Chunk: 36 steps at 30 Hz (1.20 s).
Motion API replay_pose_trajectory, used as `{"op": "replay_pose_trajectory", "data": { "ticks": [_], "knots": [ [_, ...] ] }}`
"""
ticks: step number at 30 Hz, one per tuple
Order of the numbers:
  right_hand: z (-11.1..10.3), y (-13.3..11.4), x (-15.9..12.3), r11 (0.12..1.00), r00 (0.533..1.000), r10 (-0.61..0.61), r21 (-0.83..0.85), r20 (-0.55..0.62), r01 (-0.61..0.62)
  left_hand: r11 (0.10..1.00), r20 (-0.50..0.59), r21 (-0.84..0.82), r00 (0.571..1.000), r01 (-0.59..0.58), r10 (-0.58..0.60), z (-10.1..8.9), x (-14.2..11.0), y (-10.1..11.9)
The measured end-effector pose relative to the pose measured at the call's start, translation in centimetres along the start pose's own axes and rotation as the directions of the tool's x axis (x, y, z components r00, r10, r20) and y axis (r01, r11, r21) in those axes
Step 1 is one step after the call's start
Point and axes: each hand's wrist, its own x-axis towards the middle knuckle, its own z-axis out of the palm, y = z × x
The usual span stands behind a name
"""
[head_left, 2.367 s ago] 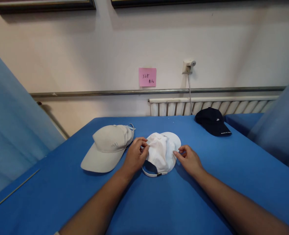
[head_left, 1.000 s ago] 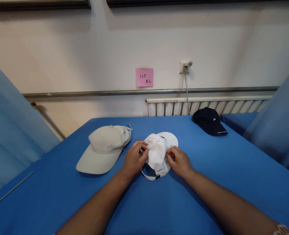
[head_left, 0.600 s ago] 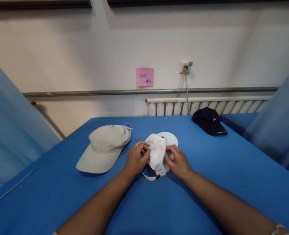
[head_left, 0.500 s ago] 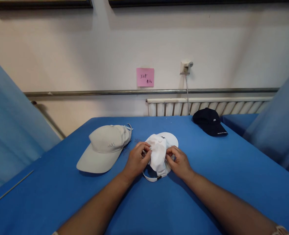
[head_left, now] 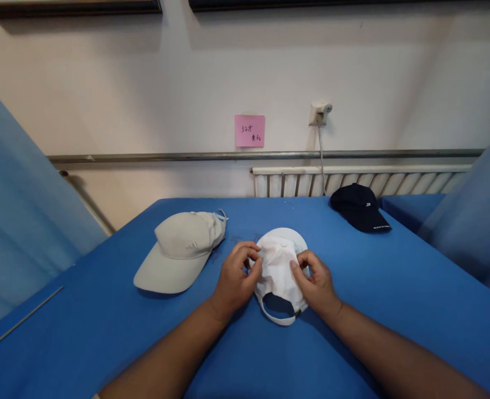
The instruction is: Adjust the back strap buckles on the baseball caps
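A white baseball cap [head_left: 278, 260] lies in front of me, its brim pointing away and its strap and back opening toward me. My left hand [head_left: 238, 277] is at the cap's left side, thumb and fingers bent together on the fabric. From the other side, my right hand [head_left: 317, 280] pinches the cap, with the thumb on top of the crown and the fingers partly hidden beneath the edge. To the left rests a light grey cap [head_left: 184, 244], its brim toward the near left. A dark navy cap [head_left: 356, 205] sits at the far right.
The caps lie on a blue-covered table [head_left: 245, 354]. Behind it run a metal rail [head_left: 165, 157] and a white radiator [head_left: 303, 184]. A pink note [head_left: 249, 131] and a socket with a cord [head_left: 319, 114] are on the wall. Blue curtains [head_left: 16, 194] hang at both sides.
The white cap has turned slightly and shifted toward me and to the right. Its crown looks more spread and its back opening shows more. Both hands have moved with it.
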Motion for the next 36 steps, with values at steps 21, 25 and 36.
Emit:
{"op": "replay_pose_trajectory", "data": {
  "ticks": [21,25,36],
  "knots": [
    [-0.8,0.5,0.0,0.998,0.997,-0.067,0.005,0.035,0.067,0.934,0.222,-0.009,0.911,0.358,-0.347,0.4,1.3,-3.0],
    [-0.8,0.5,0.0,0.998,0.998,-0.063,0.002,0.028,0.063,0.941,0.180,-0.007,0.926,0.339,-0.332,0.5,1.3,-3.0],
    [-0.7,0.3,0.0,0.998,0.998,-0.062,0.004,0.031,0.062,0.909,0.127,-0.134,0.916,0.396,-0.380,1.1,1.2,-3.2]
  ]
}}
